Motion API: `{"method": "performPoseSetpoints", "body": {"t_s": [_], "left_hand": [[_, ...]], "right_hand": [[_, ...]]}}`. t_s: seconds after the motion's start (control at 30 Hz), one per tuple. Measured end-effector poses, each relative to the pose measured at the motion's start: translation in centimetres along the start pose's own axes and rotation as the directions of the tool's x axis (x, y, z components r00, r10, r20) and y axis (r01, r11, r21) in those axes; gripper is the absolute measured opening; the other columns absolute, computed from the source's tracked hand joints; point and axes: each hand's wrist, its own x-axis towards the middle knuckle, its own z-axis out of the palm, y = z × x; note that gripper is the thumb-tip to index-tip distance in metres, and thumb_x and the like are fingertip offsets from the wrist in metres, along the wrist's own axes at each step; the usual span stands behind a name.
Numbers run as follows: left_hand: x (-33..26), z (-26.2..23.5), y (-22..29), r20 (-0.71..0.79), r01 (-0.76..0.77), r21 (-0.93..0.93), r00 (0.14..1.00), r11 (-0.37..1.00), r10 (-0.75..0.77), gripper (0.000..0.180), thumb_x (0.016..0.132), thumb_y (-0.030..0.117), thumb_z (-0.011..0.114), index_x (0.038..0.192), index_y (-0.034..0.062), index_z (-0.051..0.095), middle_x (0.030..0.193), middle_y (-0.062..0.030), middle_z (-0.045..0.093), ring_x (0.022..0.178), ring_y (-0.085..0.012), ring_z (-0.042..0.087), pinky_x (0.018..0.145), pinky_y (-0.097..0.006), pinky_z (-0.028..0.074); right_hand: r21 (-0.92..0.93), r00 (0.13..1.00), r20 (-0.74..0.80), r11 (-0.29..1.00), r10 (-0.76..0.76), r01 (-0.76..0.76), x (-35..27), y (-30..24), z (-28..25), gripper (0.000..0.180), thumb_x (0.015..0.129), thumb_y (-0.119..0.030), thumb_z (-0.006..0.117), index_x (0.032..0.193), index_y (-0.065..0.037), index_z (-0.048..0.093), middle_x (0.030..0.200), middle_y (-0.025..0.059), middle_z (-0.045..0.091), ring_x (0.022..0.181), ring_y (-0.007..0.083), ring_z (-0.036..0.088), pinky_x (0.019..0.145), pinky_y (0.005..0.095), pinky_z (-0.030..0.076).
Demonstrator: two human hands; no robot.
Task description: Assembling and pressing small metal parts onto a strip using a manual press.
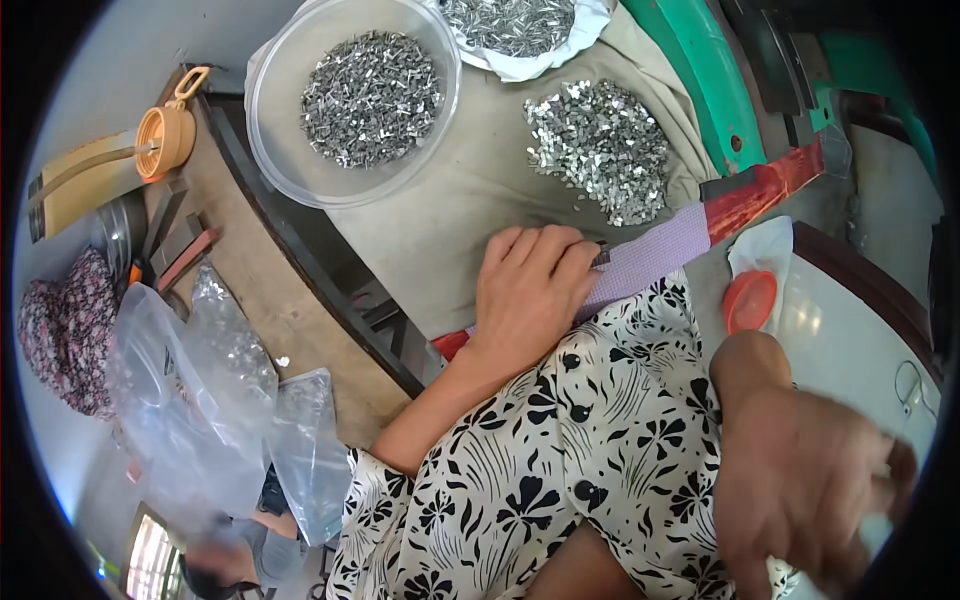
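My left hand [533, 292] lies over a bar wrapped in purple woven cloth [645, 262], its fingers curled. A small dark ridged piece [601, 256] sticks out by its index finger; most of it is hidden. Beyond the hand, a pile of small flat silvery metal pieces [605, 150] rests on beige cloth [480, 230]. My right hand [805, 490] is at the lower right, away from the bar and smeared by motion, so what its fingers hold cannot be seen. Nearest to it is a small red-orange round dish [750, 301] on white plastic.
A clear round tub [262, 130] of small metal pieces and a white bag [530, 68] of thin ones stand at the back. Green metal framing [690, 75] is at the right. Plastic bags [190, 400] and an orange roll holder [165, 140] are at left. Another person [265, 555] is lower left.
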Motion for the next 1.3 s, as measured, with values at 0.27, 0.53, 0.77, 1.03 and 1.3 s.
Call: {"method": "performPoseSetpoints", "body": {"t_s": [0.27,0.53,0.77,1.03,1.3], "left_hand": [[-2.8,-3.0,-0.9,-0.010,0.100,0.015,0.995,0.995,-0.099,0.039,0.075,0.016,0.077,0.110,0.0077,0.062,0.109,-0.0067,0.059,0.099,-0.0265,0.058,0.089,-0.040,0.042],[-4.6,-4.0,-1.5,-0.025,0.171,0.070,0.985,0.983,-0.169,0.039,0.071,0.016,0.081,0.107,0.0092,0.066,0.106,-0.0073,0.061,0.096,-0.0279,0.059,0.082,-0.039,0.043],[-5.4,-4.3,-2.0,-0.077,0.178,0.064,0.982,0.982,-0.173,0.038,0.072,0.014,0.080,0.107,0.0096,0.067,0.105,-0.0059,0.061,0.094,-0.0267,0.059,0.078,-0.038,0.044],[-5.1,-3.6,-1.9,-0.129,0.179,0.019,0.976,0.984,-0.175,0.026,0.073,0.012,0.078,0.097,0.0090,0.068,0.099,-0.0040,0.062,0.089,-0.0252,0.059,0.076,-0.038,0.044],[-4.4,-3.3,-1.6,-0.118,0.200,0.039,0.974,0.979,-0.194,0.018,0.075,0.010,0.076,0.092,0.0090,0.067,0.096,-0.0032,0.061,0.087,-0.0248,0.057,0.077,-0.037,0.043]], "right_hand": [[-0.071,0.294,0.938,0.932,0.183,-0.355,-7.3,4.9,-8.3,0.032,0.065,-0.014,0.083,0.096,-0.019,0.077,0.105,0.0055,0.063,0.094,0.0277,0.056,0.080,0.0392,0.047],[-0.020,0.139,0.989,0.967,0.057,-0.254,-11.6,4.4,-9.2,0.040,0.061,-0.013,0.083,0.100,-0.020,0.078,0.107,0.0051,0.063,0.097,0.0270,0.055,0.082,0.0387,0.045],[0.104,0.110,0.990,0.986,-0.090,-0.128,-11.8,4.6,-9.1,0.037,0.062,-0.019,0.082,0.098,-0.025,0.078,0.108,-0.0018,0.065,0.097,0.0220,0.055,0.082,0.0363,0.041],[0.100,0.101,0.991,0.987,-0.088,-0.123,-11.9,3.8,-8.1,0.033,0.063,-0.021,0.082,0.094,-0.027,0.077,0.110,-0.0042,0.065,0.102,0.0197,0.054,0.085,0.0352,0.036],[0.014,0.145,0.989,0.988,0.009,-0.155,-11.0,4.5,-8.3,0.030,0.063,-0.019,0.082,0.092,-0.024,0.077,0.110,-0.0054,0.065,0.103,0.0195,0.054,0.084,0.0350,0.034]]}}
